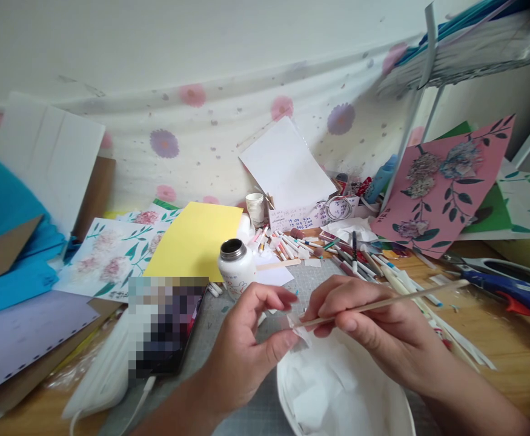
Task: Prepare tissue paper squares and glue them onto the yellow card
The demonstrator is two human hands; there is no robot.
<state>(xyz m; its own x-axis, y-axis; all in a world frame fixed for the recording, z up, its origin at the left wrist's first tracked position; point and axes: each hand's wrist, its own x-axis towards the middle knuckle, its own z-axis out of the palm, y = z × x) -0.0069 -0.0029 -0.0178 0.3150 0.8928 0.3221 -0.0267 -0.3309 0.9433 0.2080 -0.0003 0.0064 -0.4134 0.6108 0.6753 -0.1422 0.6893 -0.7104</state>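
My left hand (246, 345) is closed in a pinch on a small scrap of white paper (297, 330), held above a white bowl (287, 393) that contains torn white paper pieces. My right hand (374, 330) grips a thin wooden stick (396, 300) whose tip touches the scrap between the two hands. Just behind my left hand stands an open white bottle (235, 266).
A phone (165, 327) lies left of my hands. Yellow paper (196, 239), flower paintings (110, 254), blue and purple sheets lie to the left. Several markers (337, 251), a paper cup (255, 209), a pink flower card (446, 181) and a blue glue gun (514, 293) crowd the back and right.
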